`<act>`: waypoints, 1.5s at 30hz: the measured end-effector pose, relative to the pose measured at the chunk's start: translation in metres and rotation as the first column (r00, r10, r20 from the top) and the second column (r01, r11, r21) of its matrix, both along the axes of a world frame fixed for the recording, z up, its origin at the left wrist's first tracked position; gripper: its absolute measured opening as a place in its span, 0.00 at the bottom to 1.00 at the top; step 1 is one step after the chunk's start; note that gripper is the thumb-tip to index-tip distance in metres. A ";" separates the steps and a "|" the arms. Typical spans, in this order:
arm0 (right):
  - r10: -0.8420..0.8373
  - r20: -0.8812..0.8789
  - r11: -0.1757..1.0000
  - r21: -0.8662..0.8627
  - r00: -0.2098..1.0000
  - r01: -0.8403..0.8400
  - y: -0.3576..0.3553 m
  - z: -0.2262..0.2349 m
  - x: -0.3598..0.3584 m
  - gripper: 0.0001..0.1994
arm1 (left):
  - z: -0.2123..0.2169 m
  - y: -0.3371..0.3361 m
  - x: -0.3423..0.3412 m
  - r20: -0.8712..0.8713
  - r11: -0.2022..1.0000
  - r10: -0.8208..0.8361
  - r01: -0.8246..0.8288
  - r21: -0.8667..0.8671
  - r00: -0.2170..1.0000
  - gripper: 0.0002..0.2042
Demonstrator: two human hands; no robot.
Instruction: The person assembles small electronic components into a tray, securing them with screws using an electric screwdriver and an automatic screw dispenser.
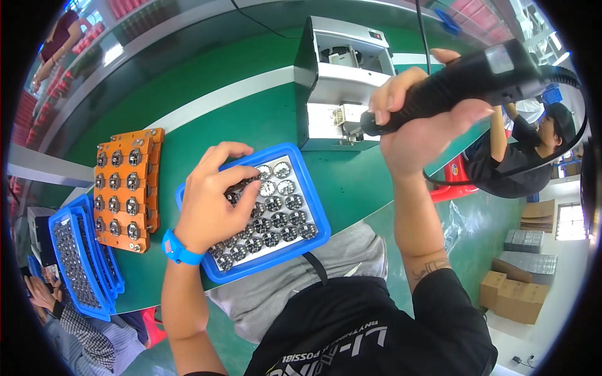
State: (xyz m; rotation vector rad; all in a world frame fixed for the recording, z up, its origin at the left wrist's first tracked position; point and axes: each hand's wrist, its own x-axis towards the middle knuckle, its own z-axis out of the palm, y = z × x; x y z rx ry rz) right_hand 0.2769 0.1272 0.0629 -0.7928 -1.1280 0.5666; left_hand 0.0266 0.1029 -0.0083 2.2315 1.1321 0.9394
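My left hand (213, 197) is over a blue tray (323, 216), with thumb and index finger closing in a pinch on one of the small round components. Rows of these round components (274, 203), black and silver, lie on a white liner in the tray. The hand hides some of those at the tray's left side. Raised at the right, my right hand (414, 119) is wrapped round a black electric screwdriver (461, 78), with its tip pointing left toward a grey machine (351, 81). A black cord runs from the screwdriver's back end.
Left of the tray, stacked orange fixture plates (123, 191) hold more round parts. Blue trays of small parts (78, 263) stand at the green bench's left end. Co-workers sit at right (523, 147) and lower left (94, 335). Cardboard boxes (517, 297) stand on the floor.
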 end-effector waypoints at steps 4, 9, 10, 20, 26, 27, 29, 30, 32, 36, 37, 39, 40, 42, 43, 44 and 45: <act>0.036 0.085 0.999 0.000 0.996 -0.036 0.005 -0.011 -0.004 0.42 | -0.001 0.007 -0.017 0.046 0.987 -0.153 0.155 -0.050 0.987 0.08; 0.107 0.075 0.992 -0.081 0.991 -0.101 0.004 -0.011 0.001 0.39 | 0.004 0.007 -0.023 0.066 0.961 -0.216 0.224 -0.162 0.974 0.12; 0.146 0.043 0.984 -0.105 0.988 -0.141 0.002 -0.011 0.001 0.38 | 0.005 0.007 -0.022 0.117 0.936 -0.241 0.263 -0.234 0.963 0.13; 0.446 -0.067 0.869 -0.207 0.893 -0.449 -0.029 -0.042 -0.081 0.49 | -0.001 0.006 -0.025 -0.045 0.960 -0.280 0.278 -0.042 0.959 0.16; 0.491 -0.056 0.838 -0.242 0.869 -0.489 -0.027 -0.060 -0.097 0.46 | -0.001 0.003 -0.024 -0.034 0.962 -0.267 0.264 -0.078 0.963 0.16; 0.484 -0.061 0.841 -0.243 0.873 -0.484 -0.027 -0.061 -0.098 0.46 | 0.000 0.003 -0.024 -0.033 0.962 -0.263 0.260 -0.079 0.964 0.16; 0.490 -0.057 0.839 -0.241 0.870 -0.488 -0.026 -0.064 -0.098 0.46 | 0.001 0.003 -0.023 -0.051 0.962 -0.265 0.260 -0.083 0.963 0.16; 0.493 -0.054 0.838 -0.237 0.868 -0.491 -0.026 -0.065 -0.098 0.45 | 0.001 0.003 -0.023 -0.049 0.962 -0.263 0.259 -0.084 0.963 0.16; 0.497 -0.064 0.837 -0.230 0.866 -0.497 -0.026 -0.068 -0.100 0.45 | 0.001 0.004 -0.023 -0.049 0.961 -0.269 0.265 -0.076 0.962 0.15; 0.513 -0.044 0.830 -0.229 0.857 -0.508 -0.027 -0.071 -0.105 0.45 | 0.000 0.006 -0.023 -0.044 0.961 -0.274 0.272 -0.054 0.961 0.13; 0.512 -0.059 0.829 -0.228 0.857 -0.511 -0.027 -0.068 -0.107 0.46 | 0.000 0.006 -0.023 -0.060 0.966 -0.257 0.254 -0.047 0.965 0.12; 0.531 -0.069 0.818 -0.220 0.845 -0.532 -0.025 -0.068 -0.111 0.46 | 0.001 0.003 -0.022 -0.077 0.971 -0.239 0.236 -0.037 0.968 0.10; 0.545 -0.079 0.808 -0.217 0.835 -0.548 -0.024 -0.069 -0.110 0.46 | 0.000 0.001 -0.019 -0.071 0.978 -0.206 0.202 -0.057 0.976 0.09; 0.564 -0.117 0.791 -0.211 0.818 -0.575 -0.023 -0.070 -0.104 0.46 | -0.001 -0.001 -0.013 -0.066 0.982 -0.178 0.173 -0.077 0.982 0.08; 0.575 -0.108 0.785 -0.204 0.811 -0.585 -0.024 -0.070 -0.103 0.46 | 0.000 -0.002 -0.012 -0.083 0.986 -0.159 0.154 -0.069 0.984 0.08; 0.586 -0.099 0.781 -0.197 0.804 -0.593 -0.024 -0.070 -0.102 0.46 | 0.002 -0.003 -0.011 -0.101 0.989 -0.141 0.135 -0.060 0.985 0.08; 0.581 -0.101 0.785 -0.192 0.808 -0.589 -0.023 -0.070 -0.101 0.46 | 0.003 -0.003 -0.009 -0.105 0.988 -0.147 0.142 -0.057 0.983 0.08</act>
